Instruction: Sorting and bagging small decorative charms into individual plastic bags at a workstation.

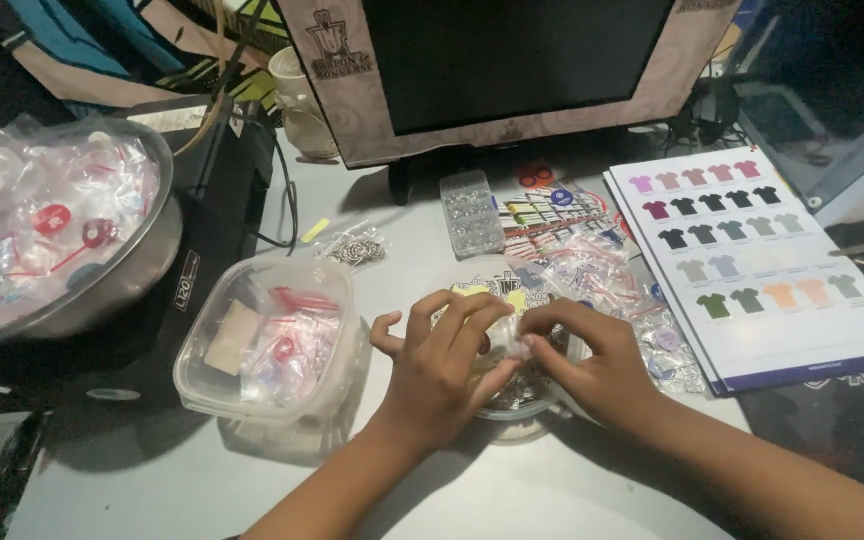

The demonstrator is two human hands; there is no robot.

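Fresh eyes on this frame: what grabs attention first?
Both hands meet at centre over a round clear container: left hand and right hand pinch a small clear packet. At far left, a metal bowl heaped with small plastic bags; at right, a chart of coloured shirts.

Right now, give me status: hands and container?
Left hand and right hand both over round clear container, fingers pinching small item. Square tub beside, apart.

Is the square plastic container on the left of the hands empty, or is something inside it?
Not empty. The square plastic container holds small clear bags with red parts and a tan flat piece, seen through its open top.
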